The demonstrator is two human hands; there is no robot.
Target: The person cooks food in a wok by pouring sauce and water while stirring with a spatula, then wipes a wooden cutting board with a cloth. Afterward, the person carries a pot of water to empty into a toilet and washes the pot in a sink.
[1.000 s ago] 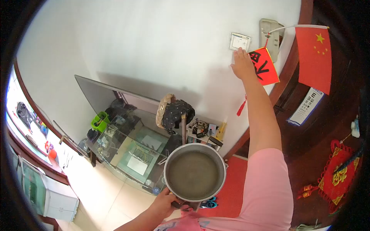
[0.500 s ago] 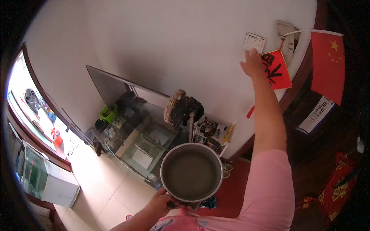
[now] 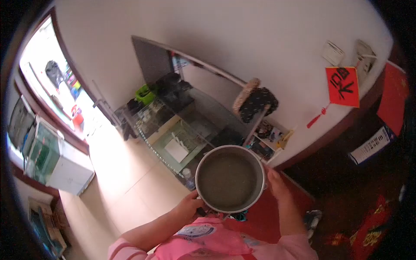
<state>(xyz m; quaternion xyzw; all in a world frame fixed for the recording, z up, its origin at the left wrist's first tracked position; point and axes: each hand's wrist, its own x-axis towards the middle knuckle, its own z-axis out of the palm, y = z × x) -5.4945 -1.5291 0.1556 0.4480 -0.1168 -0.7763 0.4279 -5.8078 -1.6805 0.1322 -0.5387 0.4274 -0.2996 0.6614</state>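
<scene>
A round metal pot point(image 3: 230, 178) with cloudy, greyish liquid in it is held level in front of my body. My left hand point(image 3: 189, 207) is closed round its dark handle at the lower left. At the pot's right side is my right hand point(image 3: 277, 185), its fingers against the outer wall near the rim; part of them is hidden behind the pot. On the wall at the upper right are a white switch panel point(image 3: 333, 53) and a red hanging sign point(image 3: 342, 86) with black characters.
A glass-topped cabinet point(image 3: 199, 112) with a television point(image 3: 149, 60) stands ahead. Caps point(image 3: 255, 103) hang on a post beside a small shelf point(image 3: 265, 141). A fish tank on a white cabinet point(image 3: 71, 173) is at the left. Shoes point(image 3: 313, 220) lie by the red mat point(image 3: 281, 208).
My right hand has come down from the wall switch to the pot's right side. The view has turned left, and the room looks dimmer than one second ago.
</scene>
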